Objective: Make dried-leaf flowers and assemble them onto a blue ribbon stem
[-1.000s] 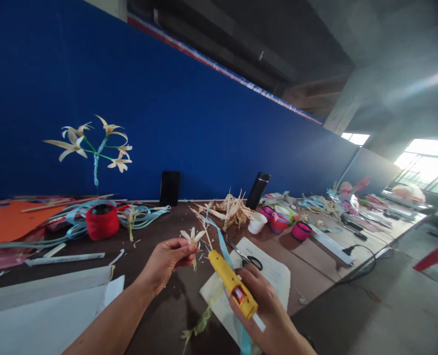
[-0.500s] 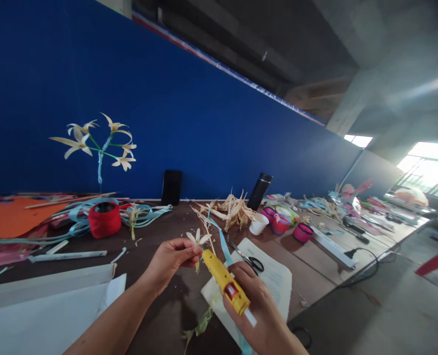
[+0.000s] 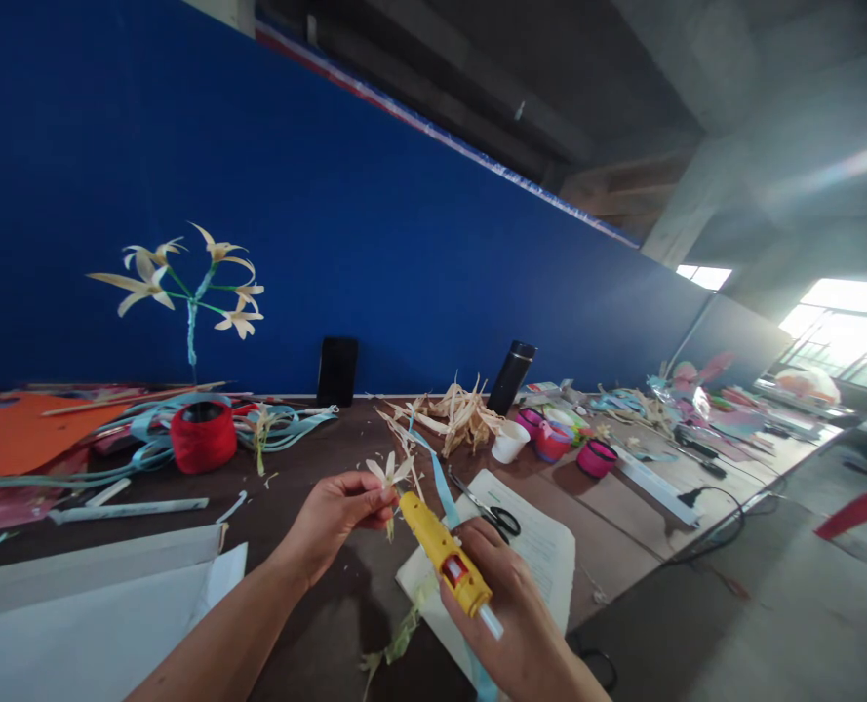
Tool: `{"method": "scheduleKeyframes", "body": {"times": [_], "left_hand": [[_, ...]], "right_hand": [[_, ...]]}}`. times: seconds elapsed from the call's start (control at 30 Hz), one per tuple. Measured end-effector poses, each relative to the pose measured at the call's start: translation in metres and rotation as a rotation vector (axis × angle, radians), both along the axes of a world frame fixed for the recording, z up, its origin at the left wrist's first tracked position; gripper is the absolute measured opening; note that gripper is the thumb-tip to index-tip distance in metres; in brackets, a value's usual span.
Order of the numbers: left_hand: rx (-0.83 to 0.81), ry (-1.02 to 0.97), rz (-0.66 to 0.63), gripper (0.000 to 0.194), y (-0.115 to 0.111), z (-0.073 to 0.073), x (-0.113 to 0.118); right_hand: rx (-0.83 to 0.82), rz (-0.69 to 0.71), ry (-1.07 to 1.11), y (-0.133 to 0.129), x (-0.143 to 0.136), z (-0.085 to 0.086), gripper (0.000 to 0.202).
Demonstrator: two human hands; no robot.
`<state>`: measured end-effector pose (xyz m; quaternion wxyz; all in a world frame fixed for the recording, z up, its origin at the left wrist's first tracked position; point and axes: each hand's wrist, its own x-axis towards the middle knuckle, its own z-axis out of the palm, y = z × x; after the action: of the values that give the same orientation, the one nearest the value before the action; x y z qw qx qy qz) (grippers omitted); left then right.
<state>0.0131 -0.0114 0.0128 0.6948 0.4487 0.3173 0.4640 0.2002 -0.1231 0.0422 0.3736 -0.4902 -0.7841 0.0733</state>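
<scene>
Between the fingertips of my left hand (image 3: 341, 517) is a small pale flower (image 3: 389, 472), its narrow petals spread upward. My right hand (image 3: 502, 595) is wrapped round a yellow glue gun (image 3: 440, 548), with a white glue stick (image 3: 490, 621) poking out of its rear end. The gun's tip points up and left, close beside the flower; whether they touch I cannot tell. Beneath my right hand lie a printed sheet (image 3: 542, 575) and a light-blue ribbon (image 3: 444, 487). Black-handled scissors (image 3: 502, 522) rest on the sheet.
At the back left stands a finished spray of pale flowers (image 3: 192, 327). A red roll (image 3: 203, 441), a black phone (image 3: 337, 370), a dark bottle (image 3: 512, 378), dried husks (image 3: 462, 419) and a white cup (image 3: 510, 442) line the back. A white box (image 3: 97, 614) fills the front left.
The whole view has shifted slightly. Both hands keep their hold, and the glue gun stays beside the flower with hardly any movement.
</scene>
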Motion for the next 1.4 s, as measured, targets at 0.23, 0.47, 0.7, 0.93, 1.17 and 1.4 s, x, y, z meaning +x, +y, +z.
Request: {"method": "scheduleKeyframes", "body": {"times": [0.23, 0.47, 0.7, 0.93, 1.17, 1.4], "left_hand": [[0.012, 0.012, 0.009, 0.021, -0.001, 0.001, 0.000], [0.028, 0.019, -0.014, 0.020, -0.002, 0.001, -0.001], [0.009, 0.014, 0.001, 0.022, -0.004, 0.003, 0.000], [0.018, 0.017, -0.005, 0.021, -0.002, 0.002, 0.000], [0.007, 0.010, -0.008, 0.021, -0.002, 0.001, -0.001], [-0.004, 0.016, 0.008, 0.022, -0.003, 0.003, 0.000]], "right_hand": [[-0.036, -0.005, -0.006, -0.002, -0.004, 0.006, 0.019], [-0.044, -0.051, -0.023, -0.002, -0.006, 0.007, 0.013], [-0.058, -0.069, -0.059, -0.003, -0.005, 0.009, 0.011], [-0.043, -0.072, -0.062, -0.002, -0.006, 0.011, 0.013], [-0.071, -0.082, -0.056, -0.002, -0.006, 0.009, 0.012], [-0.109, -0.099, -0.072, -0.004, -0.005, 0.006, 0.013]]}}
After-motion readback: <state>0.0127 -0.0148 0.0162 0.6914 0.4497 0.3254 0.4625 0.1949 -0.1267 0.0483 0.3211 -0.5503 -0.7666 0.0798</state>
